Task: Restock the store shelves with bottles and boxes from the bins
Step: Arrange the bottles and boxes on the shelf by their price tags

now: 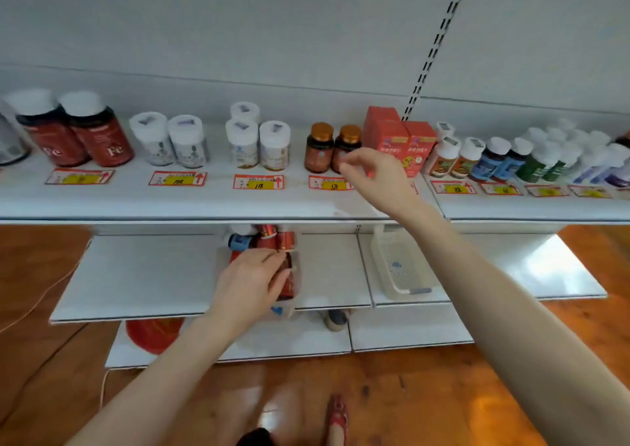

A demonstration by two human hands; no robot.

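Observation:
My left hand (250, 280) reaches down into a clear bin (285, 310) on the lower shelf (143, 275) and grips a dark red bottle (288, 283). More red bottles and a blue-capped one (240, 241) lie at the bin's far end. My right hand (373, 173) is up at the upper shelf (204, 203), fingers loosely curled. Its fingertips are at the front of the right one of two brown gold-capped bottles (347, 145); no grip round it shows. The left brown bottle (318, 149) stands beside it.
Red boxes (387, 132) stand right of the brown bottles. White-capped bottles (242, 142), large Fe bottles (95, 132) and price tags line the upper shelf. A white basket (402, 268) holding nothing sits on the lower shelf, right. A red round object (153, 336) lies below.

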